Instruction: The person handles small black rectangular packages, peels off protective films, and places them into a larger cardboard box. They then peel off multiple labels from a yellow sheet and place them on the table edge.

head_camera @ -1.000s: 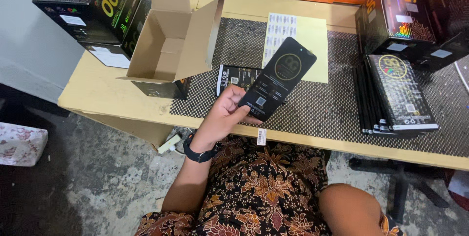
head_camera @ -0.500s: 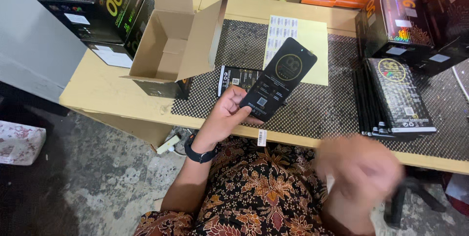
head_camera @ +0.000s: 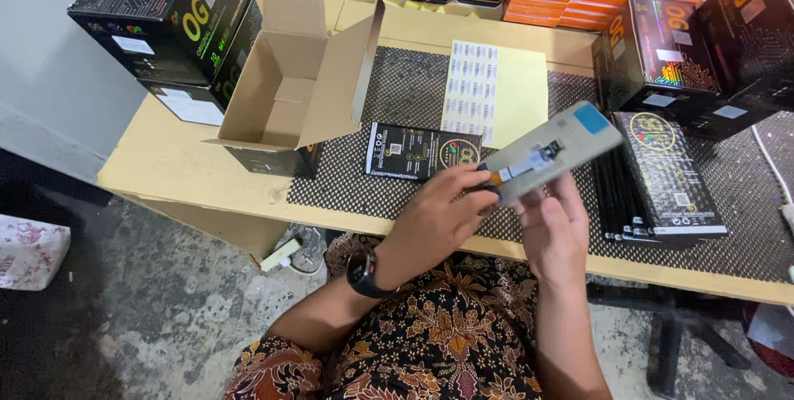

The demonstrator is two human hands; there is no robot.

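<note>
Both hands grip one grey phone panel (head_camera: 550,153): left hand (head_camera: 434,222) pinches its lower end, right hand (head_camera: 556,230) supports beneath. One open carton (head_camera: 289,90) on bench (head_camera: 165,164).

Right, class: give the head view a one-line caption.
Both hands, left hand and right hand, hold a grey phone screen panel over the mesh-covered table.

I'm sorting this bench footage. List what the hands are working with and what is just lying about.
In hand:
- flat grey panel, held at its lower end by left hand and right hand

Lying about:
- open cardboard box
- black flat packet on the mat
- label sheet
- stack of black packets
- black cartons
</note>
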